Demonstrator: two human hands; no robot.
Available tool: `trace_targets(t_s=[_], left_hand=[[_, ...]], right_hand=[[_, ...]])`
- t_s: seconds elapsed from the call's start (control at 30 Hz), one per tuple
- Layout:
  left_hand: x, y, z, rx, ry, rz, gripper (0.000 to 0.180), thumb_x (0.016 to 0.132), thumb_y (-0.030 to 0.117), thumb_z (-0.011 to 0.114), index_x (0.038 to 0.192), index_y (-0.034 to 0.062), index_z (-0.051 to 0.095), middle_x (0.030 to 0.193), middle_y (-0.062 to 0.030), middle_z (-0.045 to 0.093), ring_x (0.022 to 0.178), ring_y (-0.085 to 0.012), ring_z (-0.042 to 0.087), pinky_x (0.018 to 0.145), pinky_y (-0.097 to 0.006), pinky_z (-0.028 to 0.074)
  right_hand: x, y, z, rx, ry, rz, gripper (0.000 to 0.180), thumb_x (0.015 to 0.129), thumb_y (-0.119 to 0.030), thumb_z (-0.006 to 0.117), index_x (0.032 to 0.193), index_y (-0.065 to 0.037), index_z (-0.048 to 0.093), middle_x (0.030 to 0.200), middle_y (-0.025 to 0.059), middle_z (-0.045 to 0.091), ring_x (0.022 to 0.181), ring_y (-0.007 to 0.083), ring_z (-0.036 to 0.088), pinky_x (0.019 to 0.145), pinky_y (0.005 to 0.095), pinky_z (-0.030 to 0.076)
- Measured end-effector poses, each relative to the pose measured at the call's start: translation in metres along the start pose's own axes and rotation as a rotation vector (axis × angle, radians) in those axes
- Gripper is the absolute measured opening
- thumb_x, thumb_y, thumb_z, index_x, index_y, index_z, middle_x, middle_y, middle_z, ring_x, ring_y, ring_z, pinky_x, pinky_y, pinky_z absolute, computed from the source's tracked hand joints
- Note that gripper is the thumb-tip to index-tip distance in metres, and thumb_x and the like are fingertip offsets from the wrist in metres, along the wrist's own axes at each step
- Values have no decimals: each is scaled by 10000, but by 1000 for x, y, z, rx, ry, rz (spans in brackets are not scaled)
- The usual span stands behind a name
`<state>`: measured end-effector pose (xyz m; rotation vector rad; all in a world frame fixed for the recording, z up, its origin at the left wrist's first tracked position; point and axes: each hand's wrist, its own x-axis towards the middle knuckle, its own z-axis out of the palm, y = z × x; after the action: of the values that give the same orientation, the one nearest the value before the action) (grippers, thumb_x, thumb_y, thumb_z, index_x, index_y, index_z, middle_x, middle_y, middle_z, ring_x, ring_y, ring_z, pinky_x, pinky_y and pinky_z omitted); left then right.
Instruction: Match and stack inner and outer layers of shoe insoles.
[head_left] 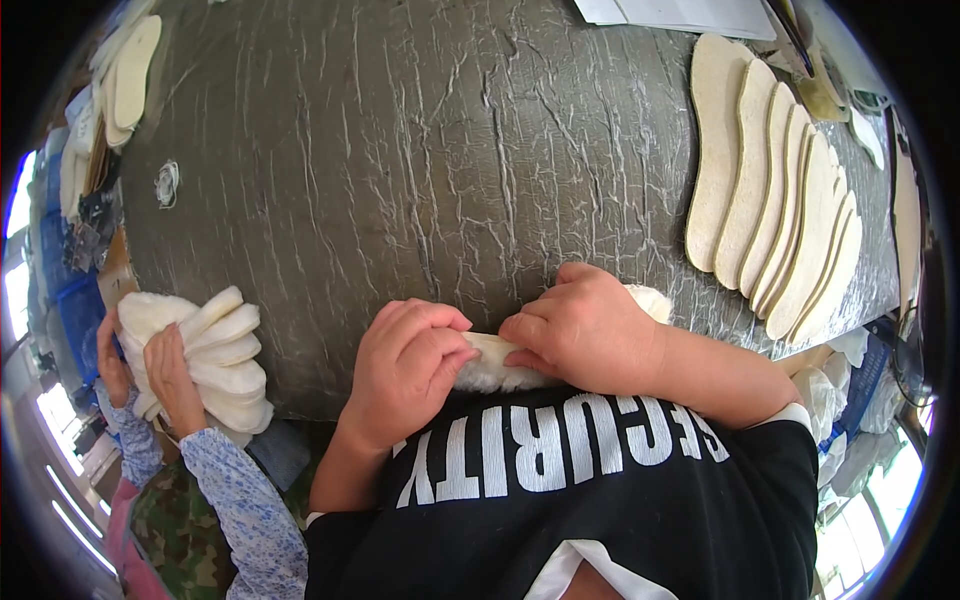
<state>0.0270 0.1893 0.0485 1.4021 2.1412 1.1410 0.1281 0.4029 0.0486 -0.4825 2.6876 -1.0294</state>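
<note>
While a co-worker's hands [165, 375] clutch a fleece stack at left, left hand [410, 365] and right hand [585, 325] grip one fleecy insole [495, 365] tight at the counter [400, 150] edge, fanned insoles [775, 230] nearby.

A single head-worn fisheye view looks steeply down from above the person's chest — close enough that the black printed shirt [600, 500] fills the lower edge. It faces forward across the crinkled dark-grey table covering [400, 150], whose straight edges bow toward the round black rim — no second view overlaps it.
</note>
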Motion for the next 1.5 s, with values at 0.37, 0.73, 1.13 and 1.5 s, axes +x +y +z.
trace_targets(t_s=[0.37, 0.73, 1.13, 1.5], left_hand=[[19, -18, -5, -208, -112, -340, 168, 831, 128, 720, 923, 1, 660, 821, -106, 666, 779, -237, 646, 718, -331, 496], [36, 17, -25, 198, 188, 273, 683, 569, 413, 872, 1111, 103, 596, 1194, -93, 653, 1156, -288, 598, 1067, -525, 309], [29, 23, -18, 83, -19, 170, 216, 692, 196, 818, 819, 71, 695, 761, -51, 690, 683, -230, 649, 743, -376, 477], [28, 15, 9, 602, -217, 14, 757, 741, 453, 726, 1317, 7, 519, 1425, -170, 447, 1327, -319, 395, 1062, -549, 304]], right_hand=[[14, 24, -12, 201, -23, 203, 167, 861, -265, 661, 879, -102, 690, 749, 97, 668, 700, 304, 643, 661, 402, 492], [12, 49, -18, 1413, -145, 763, 291, 931, -174, 635, 1092, 66, 671, 843, 74, 692, 631, 107, 623, 509, 282, 508], [-18, 39, -13, 719, -70, 324, 526, 986, -472, 513, 1185, -4, 647, 1014, 132, 701, 907, 256, 671, 826, 379, 521], [-23, -1, -11, -371, 171, 21, 1033, 715, -728, 566, 1444, -16, 397, 1549, 188, 301, 1465, 352, 223, 1170, 547, 143]])
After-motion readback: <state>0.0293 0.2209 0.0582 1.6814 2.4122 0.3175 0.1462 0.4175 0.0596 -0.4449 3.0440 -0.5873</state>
